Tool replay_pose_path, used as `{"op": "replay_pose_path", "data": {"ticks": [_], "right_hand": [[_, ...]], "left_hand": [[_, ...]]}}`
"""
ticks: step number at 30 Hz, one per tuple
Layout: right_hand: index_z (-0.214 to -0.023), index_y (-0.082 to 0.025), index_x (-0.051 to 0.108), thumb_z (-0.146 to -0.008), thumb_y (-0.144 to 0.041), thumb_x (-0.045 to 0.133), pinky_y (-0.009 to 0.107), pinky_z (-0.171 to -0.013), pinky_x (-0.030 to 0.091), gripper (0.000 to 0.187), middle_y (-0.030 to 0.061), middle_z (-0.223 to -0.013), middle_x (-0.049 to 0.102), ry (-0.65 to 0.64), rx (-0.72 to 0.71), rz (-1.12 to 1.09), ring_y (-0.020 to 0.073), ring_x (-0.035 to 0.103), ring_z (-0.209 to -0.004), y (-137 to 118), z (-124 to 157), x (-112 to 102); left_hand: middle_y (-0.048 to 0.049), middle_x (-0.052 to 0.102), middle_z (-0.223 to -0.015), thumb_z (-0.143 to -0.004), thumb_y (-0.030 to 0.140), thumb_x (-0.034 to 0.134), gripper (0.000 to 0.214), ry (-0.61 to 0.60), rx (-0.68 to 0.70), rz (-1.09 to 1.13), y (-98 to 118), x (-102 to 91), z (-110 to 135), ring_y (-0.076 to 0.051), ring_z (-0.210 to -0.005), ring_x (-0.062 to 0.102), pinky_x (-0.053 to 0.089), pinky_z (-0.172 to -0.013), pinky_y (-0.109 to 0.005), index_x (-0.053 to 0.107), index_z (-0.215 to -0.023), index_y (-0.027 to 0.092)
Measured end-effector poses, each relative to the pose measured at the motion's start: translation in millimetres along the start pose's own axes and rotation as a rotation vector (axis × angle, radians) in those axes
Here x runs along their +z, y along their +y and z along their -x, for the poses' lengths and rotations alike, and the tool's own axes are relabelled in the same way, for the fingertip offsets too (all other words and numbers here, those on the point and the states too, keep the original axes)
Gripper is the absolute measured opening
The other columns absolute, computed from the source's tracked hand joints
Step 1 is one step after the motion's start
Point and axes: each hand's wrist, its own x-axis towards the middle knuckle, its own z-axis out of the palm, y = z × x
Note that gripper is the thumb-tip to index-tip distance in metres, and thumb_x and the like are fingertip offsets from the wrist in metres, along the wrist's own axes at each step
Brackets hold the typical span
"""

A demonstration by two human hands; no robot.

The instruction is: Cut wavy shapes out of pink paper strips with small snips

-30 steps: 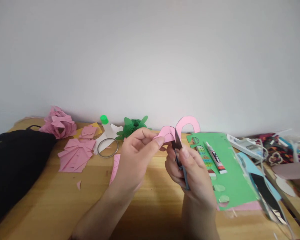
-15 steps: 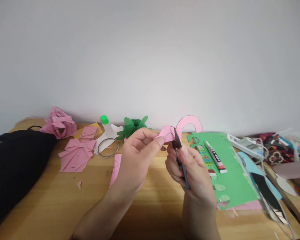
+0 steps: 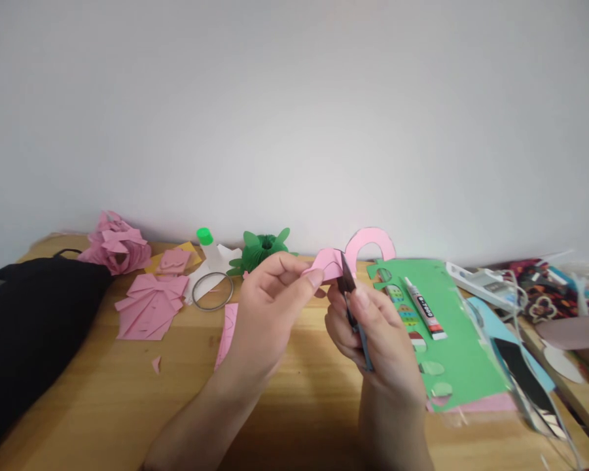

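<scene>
My left hand (image 3: 269, 307) pinches a pink paper piece (image 3: 368, 241) between thumb and fingers, holding it above the wooden table (image 3: 103, 399). The paper curls up into an arch beyond the fingers. My right hand (image 3: 373, 340) is closed round small dark scissors (image 3: 347, 284), whose blades meet the pink paper just right of my left fingertips. Both hands sit close together at the middle of the view.
A green sheet (image 3: 446, 340) with a glue tube (image 3: 423, 307) lies to the right. Folded pink paper (image 3: 150, 301), crumpled pink paper (image 3: 118, 242), a metal ring (image 3: 211, 290), a green-capped bottle (image 3: 207, 245) and a green paper flower (image 3: 262, 247) sit behind. A black bag (image 3: 24, 327) lies left, clutter far right.
The pink arch has shifted slightly as the scissors work at it; both hands stay almost in place.
</scene>
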Motion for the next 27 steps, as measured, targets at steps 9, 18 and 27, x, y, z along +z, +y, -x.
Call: {"op": "replay_pose_path", "data": {"ticks": [9,18,27], "right_hand": [[-0.068,-0.022,0.045,-0.091,-0.052,0.061,0.016,-0.031,0.011,0.041,-0.0117,-0.046,0.028,0.01,0.011,0.04,0.0048,0.014,-0.037,-1.4,-0.2,0.1],[-0.069,-0.021,0.045,-0.092,-0.05,0.061,0.016,-0.031,0.011,0.04,-0.0116,-0.046,0.03,-0.002,0.004,0.017,0.0039,0.013,-0.036,0.9,0.1,-1.0],[-0.069,-0.021,0.045,-0.091,-0.05,0.061,0.016,-0.031,0.011,0.04,-0.0114,-0.047,0.03,0.008,0.013,0.008,0.0044,0.013,-0.037,0.2,0.5,-0.4]], "left_hand": [[0.0028,0.069,-0.065,-0.075,0.023,0.076,0.014,-0.032,0.02,0.014,-2.1,-2.3,-0.9,-0.012,-0.067,0.066,0.055,-0.069,-0.024,0.067,-0.066,0.02],[0.0025,0.07,-0.066,-0.077,0.021,0.075,0.013,-0.03,0.021,0.016,-3.0,-2.8,-1.0,-0.012,-0.067,0.067,0.055,-0.069,-0.023,0.066,-0.067,0.019],[0.0024,0.07,-0.068,-0.078,0.021,0.075,0.012,-0.06,0.033,0.029,-5.0,-5.0,-0.4,-0.011,-0.067,0.065,0.054,-0.069,-0.023,0.068,-0.069,0.019]]}}
